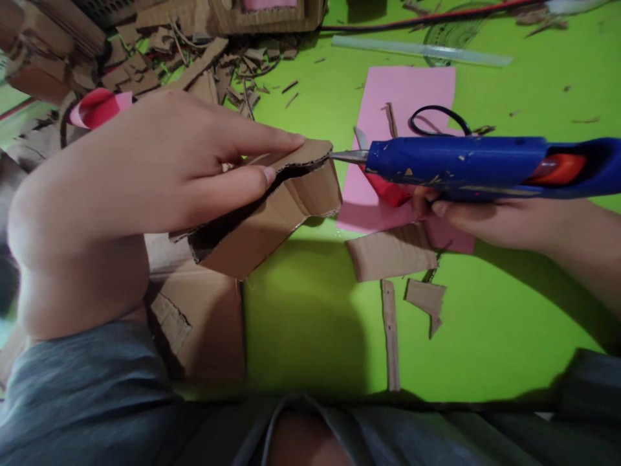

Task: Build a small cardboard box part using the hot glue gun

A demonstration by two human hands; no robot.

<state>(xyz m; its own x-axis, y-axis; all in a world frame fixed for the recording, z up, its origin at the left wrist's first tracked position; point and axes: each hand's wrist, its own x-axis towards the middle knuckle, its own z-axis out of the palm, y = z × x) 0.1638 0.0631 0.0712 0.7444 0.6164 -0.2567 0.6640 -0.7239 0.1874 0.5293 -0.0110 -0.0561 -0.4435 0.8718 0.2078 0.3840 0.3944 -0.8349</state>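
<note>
- The left hand (145, 155) pinches a bent piece of brown corrugated cardboard (272, 217) in a narrow, firm hold, with its fingers along the top and its thumb (264, 175) beside a dark, ragged fold
- That bent piece sits near the middle of the view, above a flat brown cardboard sheet (198, 323) and just left of a rectangular pink paper sheet (402, 97)
- The right hand (490, 220) wraps around the underside of a blue hot glue gun (456, 165), holding it level, though the fingers are partly hidden
- The gun's slim metal nozzle (348, 156) meets the cardboard's upper edge, or comes very close; the view makes contact hard to confirm
- Black-handled scissors (439, 120) lie on the pink paper sheet, just behind the gun
- Brown cardboard scraps (391, 252) and a narrow cardboard strip (391, 333) lie on the bright green tabletop (533, 310)
- A heap of torn cardboard offcuts (194, 71) lies at the far left
</note>
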